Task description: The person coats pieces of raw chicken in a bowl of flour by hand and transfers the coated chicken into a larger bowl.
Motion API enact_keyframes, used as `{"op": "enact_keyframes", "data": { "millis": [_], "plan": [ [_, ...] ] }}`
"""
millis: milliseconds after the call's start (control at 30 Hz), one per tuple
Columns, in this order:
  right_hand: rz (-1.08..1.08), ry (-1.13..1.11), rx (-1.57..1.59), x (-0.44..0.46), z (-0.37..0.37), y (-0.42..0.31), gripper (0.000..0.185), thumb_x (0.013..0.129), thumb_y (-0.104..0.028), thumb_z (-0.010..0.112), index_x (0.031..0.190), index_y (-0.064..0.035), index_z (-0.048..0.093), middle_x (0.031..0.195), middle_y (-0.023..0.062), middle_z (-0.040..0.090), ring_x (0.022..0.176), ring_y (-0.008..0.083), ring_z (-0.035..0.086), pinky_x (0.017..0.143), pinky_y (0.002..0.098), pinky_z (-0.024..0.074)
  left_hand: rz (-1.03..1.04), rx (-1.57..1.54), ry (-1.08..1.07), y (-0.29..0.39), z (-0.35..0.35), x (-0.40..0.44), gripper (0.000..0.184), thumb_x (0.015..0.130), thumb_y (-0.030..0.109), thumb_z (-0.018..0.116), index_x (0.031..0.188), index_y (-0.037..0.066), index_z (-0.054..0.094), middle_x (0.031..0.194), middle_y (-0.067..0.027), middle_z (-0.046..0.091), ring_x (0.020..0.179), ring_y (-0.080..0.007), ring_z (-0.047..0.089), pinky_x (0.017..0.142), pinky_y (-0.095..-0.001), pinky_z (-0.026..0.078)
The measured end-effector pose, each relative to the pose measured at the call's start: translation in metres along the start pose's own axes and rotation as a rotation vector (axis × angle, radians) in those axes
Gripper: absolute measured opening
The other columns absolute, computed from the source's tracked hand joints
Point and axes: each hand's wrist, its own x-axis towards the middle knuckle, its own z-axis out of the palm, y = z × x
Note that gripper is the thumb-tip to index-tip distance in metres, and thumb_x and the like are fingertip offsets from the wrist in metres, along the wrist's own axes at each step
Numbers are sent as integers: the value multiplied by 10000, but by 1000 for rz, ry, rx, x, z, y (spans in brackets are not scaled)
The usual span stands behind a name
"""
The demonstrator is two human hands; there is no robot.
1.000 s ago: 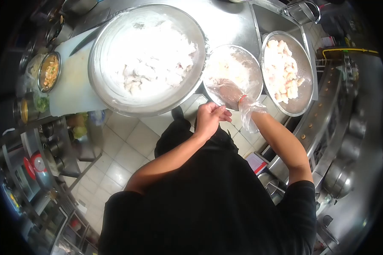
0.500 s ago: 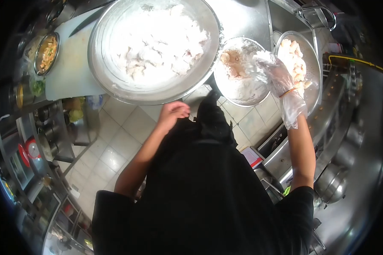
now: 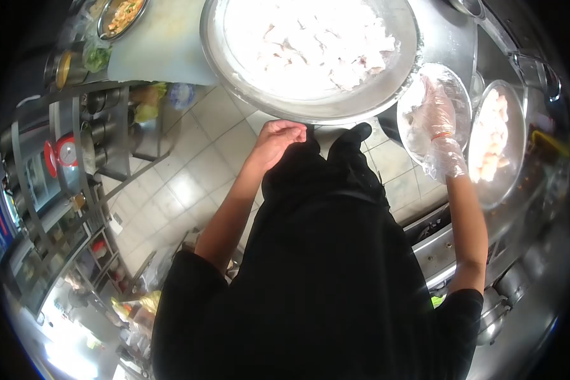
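Right hand now over small bowl, earlier nearer metal pan

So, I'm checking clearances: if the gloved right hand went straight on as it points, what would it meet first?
For the right hand, probably the far wall of the small bowl, though depth is hard to judge.

There are two hands (one gloved), one big basin, one chopping board.

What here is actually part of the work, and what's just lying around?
In use, it seems:
gloved right hand
metal bowl it's in
large bowl of white-coated pieces
oval bowl of pale chunks

Apparently just lying about:
chopped orange food
cutting board
leafy greens
red-rimmed dial
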Motion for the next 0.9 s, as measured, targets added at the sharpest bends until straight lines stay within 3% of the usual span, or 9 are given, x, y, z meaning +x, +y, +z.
{"op": "enact_keyframes", "data": {
  "millis": [367,500,567,633,733,767,800,867,900],
  "plan": [
    [-149,-128,194,-38,-82,5,591,687,-150,673,1210,-12,434,1183,180,497,1105,298,469,937,335,368,57,-165,-33,10,-6,-5,129,845,122,490,765,27,528,751,-67,522,717,-177,522,677,-306,428],
    [-366,17,-267,-22,-36,6,600,726,-301,629,1212,-11,427,1269,181,412,1159,309,405,955,334,341,379,243,686,49,-65,-18,162,849,164,510,787,16,527,730,-51,523,644,-142,521,608,-292,467],
    [-246,36,-669,-20,11,7,504,784,-322,552,1186,-29,466,1161,167,502,1058,288,487,917,335,374,517,418,893,88,-108,-27,220,855,211,508,767,13,546,684,-52,533,611,-138,524,563,-292,469],
    [49,-288,-184,3,0,3,574,787,-317,563,1243,-10,397,1086,178,528,1012,239,521,849,323,428,405,543,972,140,-121,-23,306,851,281,510,677,34,559,582,-42,517,547,-146,501,518,-301,453],
    [-203,88,48,11,-7,31,372,862,-240,459,1173,-37,474,948,120,575,863,192,559,739,293,463,168,906,945,149,-192,16,419,851,394,482,607,60,553,545,-54,533,496,-189,494,471,-354,422],
    [-405,255,118,10,-13,38,323,883,-219,425,1149,-51,500,914,105,583,835,183,564,717,287,468,55,475,768,138,-232,33,468,863,438,443,613,57,544,553,-76,540,504,-229,526,475,-387,435],
    [-601,407,250,7,-18,44,290,904,-198,392,1125,-65,526,880,91,592,808,173,568,696,282,474,227,333,847,140,-190,30,455,871,445,424,671,57,551,558,-93,540,507,-246,546,493,-396,459],
    [-422,67,-205,-8,-17,62,348,825,-197,422,1135,-61,508,925,133,584,869,245,553,799,344,433,232,94,734,110,-262,64,345,869,364,482,814,27,531,635,-125,545,557,-273,564,551,-432,499],
    [-281,-125,-413,-12,-19,66,384,786,-196,437,1139,-60,499,947,154,580,899,281,546,850,375,413,173,19,714,124,-235,49,321,867,326,496,873,6,505,724,-134,550,650,-284,580,603,-446,509]
  ]
}}
